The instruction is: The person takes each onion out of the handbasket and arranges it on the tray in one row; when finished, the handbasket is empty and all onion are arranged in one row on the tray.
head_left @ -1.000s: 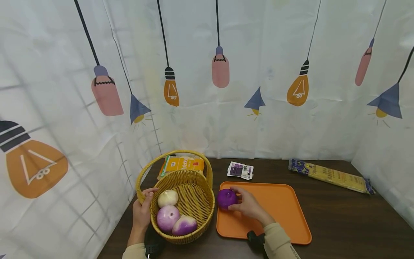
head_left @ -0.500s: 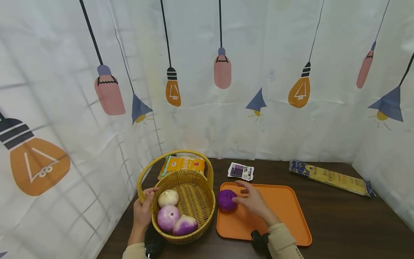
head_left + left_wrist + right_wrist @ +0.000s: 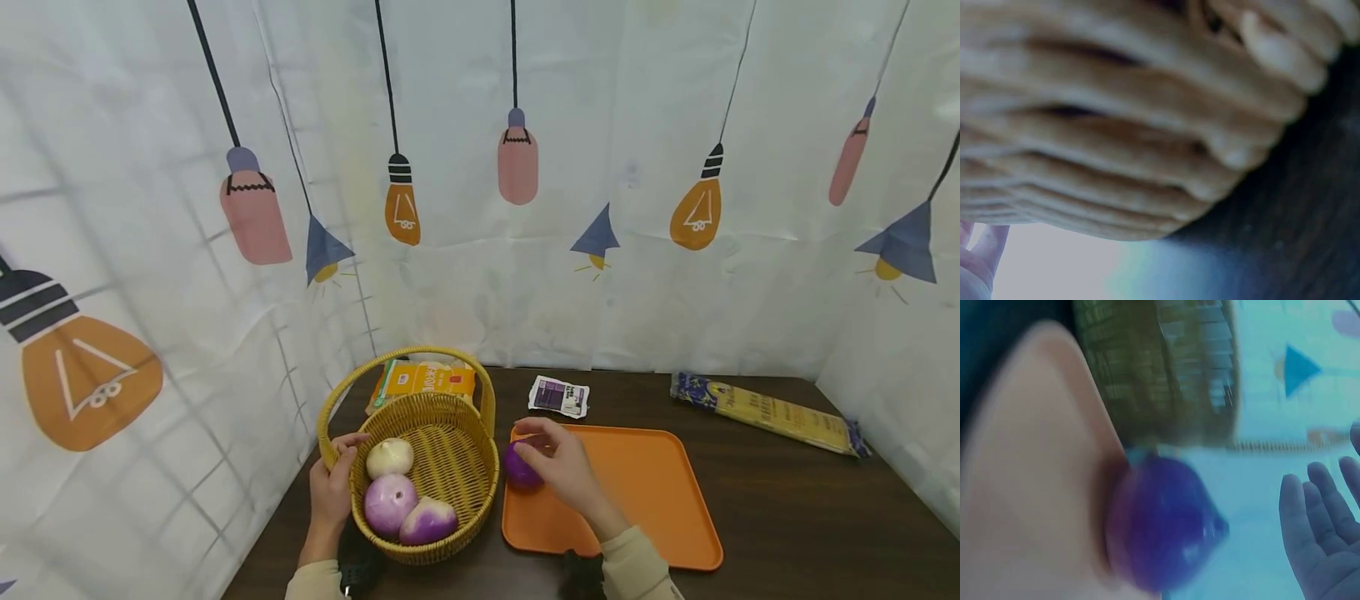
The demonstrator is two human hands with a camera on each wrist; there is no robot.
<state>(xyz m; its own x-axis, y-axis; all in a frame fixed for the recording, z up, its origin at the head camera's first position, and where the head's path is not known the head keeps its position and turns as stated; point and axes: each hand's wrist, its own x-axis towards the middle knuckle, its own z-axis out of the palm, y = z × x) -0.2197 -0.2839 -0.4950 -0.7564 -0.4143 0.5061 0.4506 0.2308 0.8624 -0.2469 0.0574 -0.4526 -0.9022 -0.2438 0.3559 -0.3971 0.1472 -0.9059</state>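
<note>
Purple onion (image 3: 519, 468) at the far left corner of the orange tray (image 3: 652, 492), right hand (image 3: 561, 468) just beside it, unclasped, fingers (image 3: 1295, 515) loosely extended, forearm slanting over the near edge, left hand (image 3: 332, 483) grasping the basket (image 3: 459, 454).

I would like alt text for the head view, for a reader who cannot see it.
A person's right hand hovers close to a purple onion on an orange tray, while the left hand grips a yellow wicker basket holding three white and purple vegetables. Food packets lie farther back.

Sm. white-purple pkt (image 3: 558, 397) over there, btwn orange bag (image 3: 431, 379) & long yellow pkg (image 3: 776, 415); lamp-print curtain (image 3: 480, 283) behind, brown table (image 3: 810, 517) under.
</note>
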